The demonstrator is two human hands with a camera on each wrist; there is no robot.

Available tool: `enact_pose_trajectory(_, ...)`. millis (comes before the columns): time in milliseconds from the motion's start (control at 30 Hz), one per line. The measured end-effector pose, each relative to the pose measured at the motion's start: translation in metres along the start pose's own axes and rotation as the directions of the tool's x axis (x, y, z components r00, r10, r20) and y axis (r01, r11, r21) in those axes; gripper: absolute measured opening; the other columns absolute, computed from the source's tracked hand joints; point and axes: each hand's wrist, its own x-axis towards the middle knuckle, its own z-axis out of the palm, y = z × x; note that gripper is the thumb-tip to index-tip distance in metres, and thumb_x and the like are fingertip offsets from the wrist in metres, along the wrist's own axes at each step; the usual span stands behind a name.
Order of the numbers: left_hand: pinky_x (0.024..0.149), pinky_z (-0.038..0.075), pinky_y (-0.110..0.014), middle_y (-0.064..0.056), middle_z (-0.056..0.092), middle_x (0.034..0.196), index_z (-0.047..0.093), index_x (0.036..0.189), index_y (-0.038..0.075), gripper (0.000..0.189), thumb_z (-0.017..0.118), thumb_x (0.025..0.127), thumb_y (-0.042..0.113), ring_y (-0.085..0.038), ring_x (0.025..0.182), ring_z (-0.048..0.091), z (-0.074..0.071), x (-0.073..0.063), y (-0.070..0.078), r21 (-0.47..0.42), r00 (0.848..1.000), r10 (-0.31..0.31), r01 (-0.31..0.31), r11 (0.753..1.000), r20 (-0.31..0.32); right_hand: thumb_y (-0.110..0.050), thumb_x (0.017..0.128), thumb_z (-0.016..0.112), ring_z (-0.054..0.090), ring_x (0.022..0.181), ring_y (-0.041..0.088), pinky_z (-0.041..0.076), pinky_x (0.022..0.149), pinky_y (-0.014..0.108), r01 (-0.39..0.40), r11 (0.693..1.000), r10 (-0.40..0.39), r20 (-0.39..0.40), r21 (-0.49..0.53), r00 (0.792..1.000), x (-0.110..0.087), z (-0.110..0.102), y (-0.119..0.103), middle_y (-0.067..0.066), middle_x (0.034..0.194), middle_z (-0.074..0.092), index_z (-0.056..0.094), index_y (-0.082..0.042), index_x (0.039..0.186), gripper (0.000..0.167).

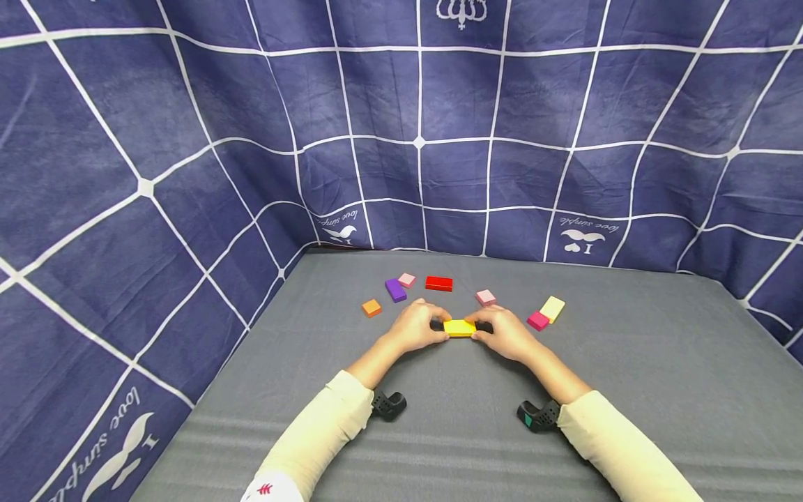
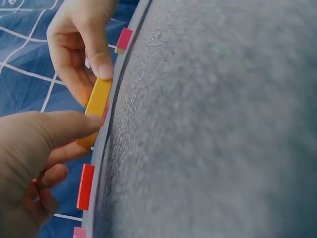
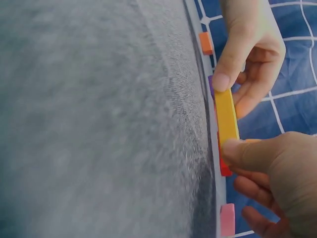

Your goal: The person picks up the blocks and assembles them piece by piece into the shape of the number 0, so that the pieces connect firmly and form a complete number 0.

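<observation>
Yellow and straight-edged, the long block (image 1: 460, 328) is between the left hand (image 1: 417, 326) and the right hand (image 1: 505, 333), each pinching one end with thumb and fingers. Light, equal pressure from both sides should keep it level. Farther off, the red block (image 1: 439, 284) and the purple block (image 1: 396, 290), both oblong, lie on the grey, cloth-like worktop (image 1: 458, 418).

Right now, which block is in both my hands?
The deep yellow block, held by your left hand and right hand; the others, pale yellow block included, lie on the table.
</observation>
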Motion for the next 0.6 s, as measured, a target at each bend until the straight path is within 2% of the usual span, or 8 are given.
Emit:
enact_pose_trajectory(233, 0.068, 0.041, -0.021, 0.009, 0.071, 0.094, 0.076, 0.101, 0.017, 0.026, 0.083, 0.077, 0.024, -0.011, 0.085, 0.053, -0.008, -0.012, 0.006, -0.059, 0.997, 0.023, -0.019, 0.998, 0.077, -0.01, 0.077, 0.082, 0.059, 0.088, 0.015, 0.05, 0.079, 0.036, 0.019, 0.998, -0.022, 0.063, 0.06, 0.998, -0.015, -0.009, -0.007, -0.005, 0.097, 0.071, 0.075, -0.009, 0.105, 0.028)
enact_pose_trajectory(467, 0.076, 0.043, -0.023, 0.009, 0.072, 0.091, 0.077, 0.099, 0.014, 0.026, 0.084, 0.076, 0.023, -0.009, 0.086, 0.058, -0.013, -0.027, 0.017, -0.077, 0.989, 0.109, -0.101, 0.992, 0.104, -0.015, 0.076, 0.084, 0.058, 0.084, 0.012, 0.049, 0.074, 0.032, 0.039, 0.995, -0.047, 0.088, 0.093, 0.995, -0.032, -0.013, -0.018, -0.01, 0.093, 0.068, 0.075, -0.013, 0.103, 0.029)
enact_pose_trajectory(600, 0.076, 0.043, -0.022, 0.01, 0.072, 0.092, 0.077, 0.099, 0.014, 0.027, 0.085, 0.075, 0.024, -0.009, 0.085, 0.058, -0.013, -0.036, 0.022, -0.09, 0.983, 0.135, -0.125, 0.988, 0.122, -0.016, 0.076, 0.084, 0.057, 0.083, 0.011, 0.049, 0.073, 0.031, 0.054, 0.992, -0.065, 0.094, 0.117, 0.993, -0.041, -0.012, -0.023, -0.012, 0.09, 0.067, 0.075, -0.014, 0.102, 0.028)
